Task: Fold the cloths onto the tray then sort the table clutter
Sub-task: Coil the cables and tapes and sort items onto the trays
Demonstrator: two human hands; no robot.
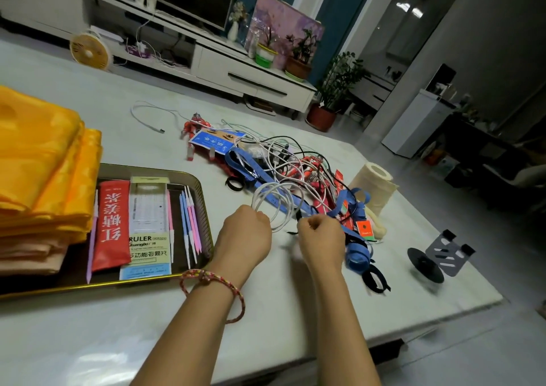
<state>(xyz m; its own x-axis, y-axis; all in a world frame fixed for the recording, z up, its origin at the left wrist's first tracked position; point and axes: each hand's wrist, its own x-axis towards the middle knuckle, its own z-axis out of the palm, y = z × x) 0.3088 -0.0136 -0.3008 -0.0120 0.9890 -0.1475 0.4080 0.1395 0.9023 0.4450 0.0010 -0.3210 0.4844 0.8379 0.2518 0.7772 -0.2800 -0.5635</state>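
Cloths (41, 179), yellow and peach, sit folded in a stack on the left end of the tray (204, 208), which lies toward the table's (266, 312) left edge. Beside the stack on the tray lie a red packet (113, 223), a ruler pack (149, 229) and pink and blue pens (189, 223). My left hand (246, 232), a bracelet (212, 282) on its wrist, is clenched around a coil (277, 205) of white cable just right of the tray. My right hand (322, 238), close beside it, pinches a thin black strip (299, 216) at the coil's side; I cannot tell what the strip is. Beyond both hands, mid-table, the clutter (289, 164) lies in a tangle of white and black cables, blue straps and red toys. A paper roll (373, 187) stands at its right, near the right edge, and a black stand (440, 255) sits apart toward the near right corner. A loose cable (150, 114) lies toward the far edge, near a toy figure (196, 128) partly under a blue card (217, 142).
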